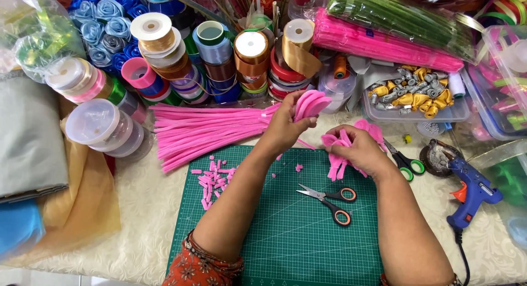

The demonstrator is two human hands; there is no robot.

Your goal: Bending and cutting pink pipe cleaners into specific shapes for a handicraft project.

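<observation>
My left hand (285, 124) holds a bent pink pipe cleaner loop (310, 103) up above the far edge of the green cutting mat (285, 231). Just to its right, my right hand (359, 148) grips a half-made pink pipe cleaner flower (336, 154), whose petals and stem ends poke out on the left and top of the fist. A fan of straight pink pipe cleaners (203, 132) lies behind and left of the left hand. Small pink offcuts (214, 181) are scattered on the mat's left part.
Orange-handled scissors (332, 201) lie on the mat; green-handled scissors (406, 165) sit right of it. A blue glue gun (469, 190) rests at right. Ribbon spools (219, 55), blue fabric roses (104, 28), packs of pink and green pipe cleaners (384, 41) and plastic boxes (417, 96) crowd the back.
</observation>
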